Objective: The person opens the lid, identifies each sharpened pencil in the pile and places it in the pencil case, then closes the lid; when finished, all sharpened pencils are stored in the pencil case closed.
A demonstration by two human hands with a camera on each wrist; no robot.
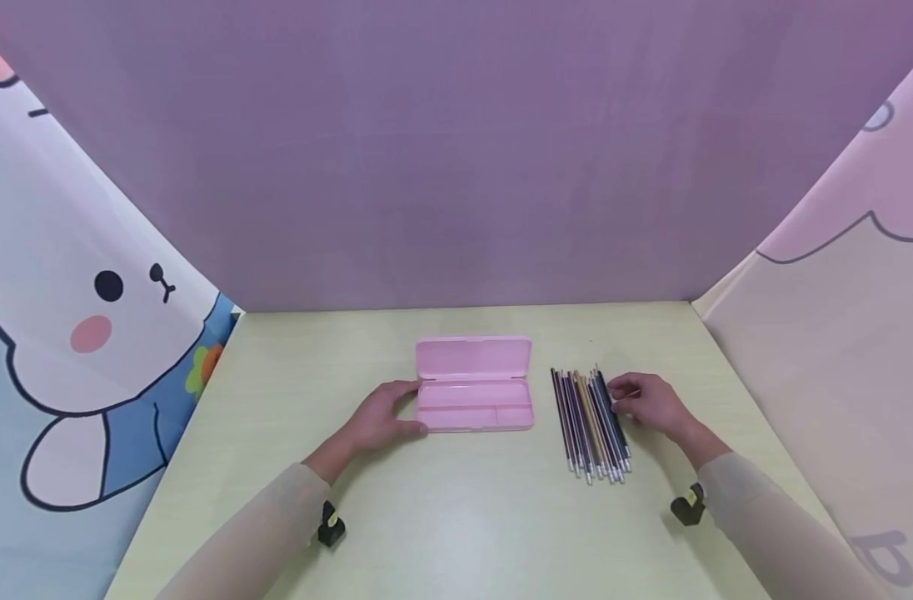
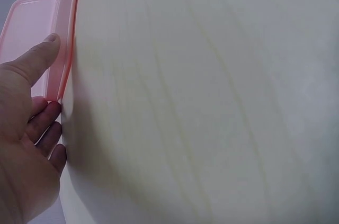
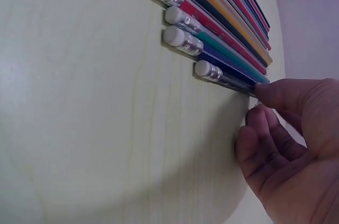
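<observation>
A pink pencil case (image 1: 474,395) lies with its lid (image 1: 473,358) folded back, its tray divided into compartments. My left hand (image 1: 381,418) holds the case's left end. In the left wrist view the thumb rests against its front wall, and the other fingers bend by the end. To the right of the case, several pencils (image 1: 587,425) lie side by side, their white eraser ends towards me. At the right edge of that row, my right hand (image 1: 647,402) pinches the outermost dark pencil (image 3: 233,81) between thumb and forefinger; the forefinger's contact is partly hidden.
The pale wood-grain table (image 1: 456,517) carries the case and pencils. A purple panel (image 1: 456,158) rises along its back edge. Printed cloths stand at both sides, the left one with a cartoon animal (image 1: 127,358). Each wrist wears a small black device.
</observation>
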